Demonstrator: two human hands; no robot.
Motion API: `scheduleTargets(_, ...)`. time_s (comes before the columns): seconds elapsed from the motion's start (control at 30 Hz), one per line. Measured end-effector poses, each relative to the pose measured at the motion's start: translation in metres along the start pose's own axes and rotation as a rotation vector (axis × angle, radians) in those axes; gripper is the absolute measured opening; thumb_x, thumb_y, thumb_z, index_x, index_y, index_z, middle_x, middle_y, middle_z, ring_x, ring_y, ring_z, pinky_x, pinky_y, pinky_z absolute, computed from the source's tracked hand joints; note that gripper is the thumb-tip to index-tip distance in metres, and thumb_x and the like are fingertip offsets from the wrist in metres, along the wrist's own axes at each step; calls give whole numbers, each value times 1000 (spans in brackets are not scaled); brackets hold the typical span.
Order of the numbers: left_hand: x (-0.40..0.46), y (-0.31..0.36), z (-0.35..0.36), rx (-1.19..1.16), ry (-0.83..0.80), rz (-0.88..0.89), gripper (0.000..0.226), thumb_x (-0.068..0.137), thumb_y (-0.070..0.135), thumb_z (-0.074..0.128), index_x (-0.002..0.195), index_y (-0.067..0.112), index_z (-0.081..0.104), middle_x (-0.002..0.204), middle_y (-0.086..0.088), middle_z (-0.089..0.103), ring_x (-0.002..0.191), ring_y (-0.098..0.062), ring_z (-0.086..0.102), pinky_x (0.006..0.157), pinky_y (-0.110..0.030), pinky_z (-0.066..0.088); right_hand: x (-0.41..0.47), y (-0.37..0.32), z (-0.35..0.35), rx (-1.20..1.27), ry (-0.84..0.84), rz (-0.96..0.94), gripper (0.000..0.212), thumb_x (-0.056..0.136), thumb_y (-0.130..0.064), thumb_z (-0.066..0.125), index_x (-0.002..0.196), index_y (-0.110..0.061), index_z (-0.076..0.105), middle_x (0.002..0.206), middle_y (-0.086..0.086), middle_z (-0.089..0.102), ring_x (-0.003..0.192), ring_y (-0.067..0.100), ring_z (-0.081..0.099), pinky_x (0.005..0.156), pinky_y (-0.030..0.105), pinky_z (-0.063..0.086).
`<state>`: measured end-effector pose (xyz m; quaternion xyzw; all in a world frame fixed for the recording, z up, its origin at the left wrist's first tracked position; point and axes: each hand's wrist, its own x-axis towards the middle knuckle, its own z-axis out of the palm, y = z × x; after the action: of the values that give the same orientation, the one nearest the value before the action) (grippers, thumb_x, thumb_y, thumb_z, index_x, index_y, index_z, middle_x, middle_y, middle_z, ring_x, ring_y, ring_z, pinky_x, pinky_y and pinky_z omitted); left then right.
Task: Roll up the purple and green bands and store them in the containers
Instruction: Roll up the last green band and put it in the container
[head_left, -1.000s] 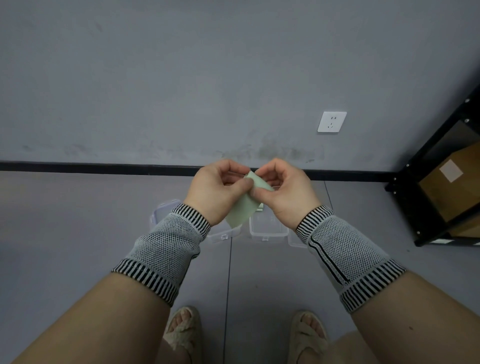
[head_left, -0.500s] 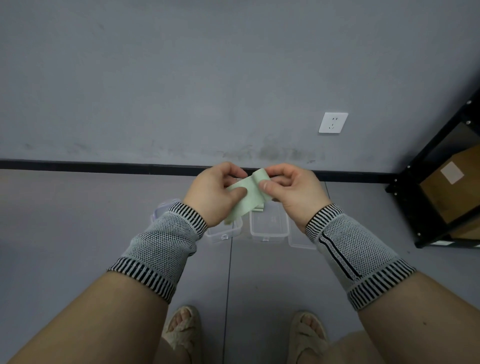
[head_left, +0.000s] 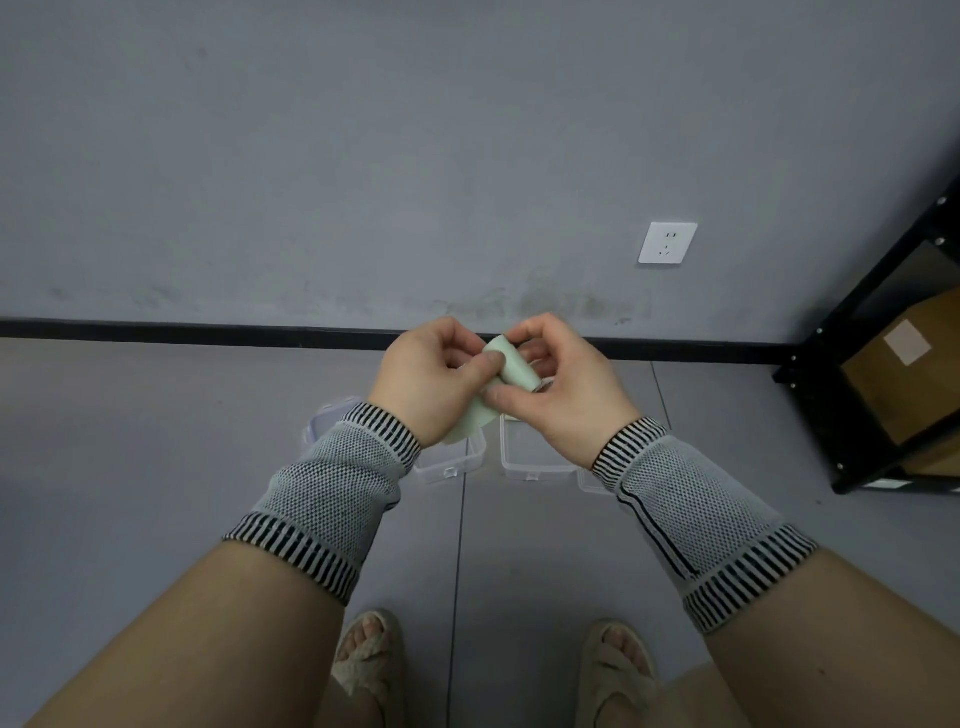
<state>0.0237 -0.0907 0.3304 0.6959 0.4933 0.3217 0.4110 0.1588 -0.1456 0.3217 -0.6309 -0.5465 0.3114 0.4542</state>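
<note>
A pale green band (head_left: 511, 370) is partly wound into a short roll between my two hands, held up over the floor. My left hand (head_left: 431, 384) pinches it with thumb and fingers at the roll's left side, and a loose tail of the band (head_left: 470, 423) hangs down behind that wrist. My right hand (head_left: 561, 389) grips the roll's right end, thumb across its front. Clear plastic containers (head_left: 535, 462) stand on the floor below my hands, one (head_left: 449, 465) partly hidden by my left wrist. No purple band is visible.
A clear lid or container with a purple edge (head_left: 324, 421) peeks out left of my left wrist. A black shelf (head_left: 883, 364) with cardboard boxes stands at the right. A wall socket (head_left: 667, 242) sits above a black skirting. My sandalled feet (head_left: 369, 660) are below.
The band went from a flat strip held between both hands to a thicker roll. My hands moved closer together and turned it, and the hanging tail became shorter.
</note>
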Motion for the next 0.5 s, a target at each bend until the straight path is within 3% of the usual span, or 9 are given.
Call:
scheduleTargets(0.1,1,-3,-5,8,-24,-6,11,83,21,69,77,22,59,76,-8,68,66,-15,59,69,-28,49,0,-2,-7,168,-79,56,27,80,-4,68,95,-26,61,93,3,63,78,11,61,75,30,55)
scheduleTargets(0.2,-1,-2,-6,-3,-77,1,9,85,18,67,80,22,60,78,-8,69,68,-15,59,68,-29,48,0,1,-12,323,-90,143,21,86,0,62,97,-18,64,99,12,67,85,19,64,75,33,55)
scheduleTargets(0.37,-2,-2,-3,22,-99,9,7,85,18,65,91,15,62,85,-10,70,76,-20,63,75,-34,51,1,4,-9,181,-138,125,20,88,-8,62,98,-26,62,89,7,70,76,13,61,71,27,51)
scheduleTargets(0.43,-2,-2,-1,21,-83,-7,7,84,18,65,91,17,62,85,-8,71,76,-18,63,74,-32,51,2,4,-7,164,-101,103,21,87,-7,63,98,-24,61,87,8,70,72,9,62,71,21,51)
scheduleTargets(0.5,-1,-2,0,31,-50,-30,9,82,20,66,90,18,64,84,-6,72,77,-18,65,73,-31,51,3,6,-5,175,-50,89,24,84,-4,66,95,-24,61,89,11,71,74,12,66,76,23,53)
